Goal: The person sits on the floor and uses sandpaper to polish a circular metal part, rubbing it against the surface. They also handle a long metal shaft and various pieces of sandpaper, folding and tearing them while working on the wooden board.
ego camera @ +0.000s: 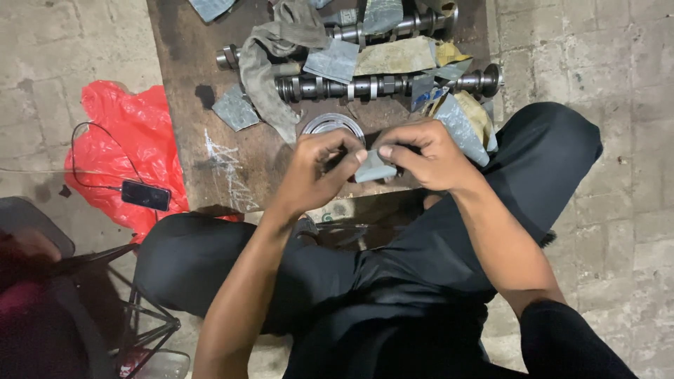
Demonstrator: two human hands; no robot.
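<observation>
My left hand (319,168) and my right hand (421,154) meet over my lap, both pinching a small folded piece of grey sandpaper (373,169) between thumbs and fingers. Whether a small part sits inside the paper is hidden. Just beyond my hands a round metal ring-shaped part (330,125) lies on a dark wooden board (189,119). Two metal camshafts (379,87) lie across the board farther off, among several torn sandpaper pieces (235,110) and a grey rag (270,63).
A red plastic bag (123,147) lies on the tiled floor to the left with a dark phone (145,195) and its cable on it. A dark metal frame (133,309) stands at the lower left. My knees in black trousers flank the board.
</observation>
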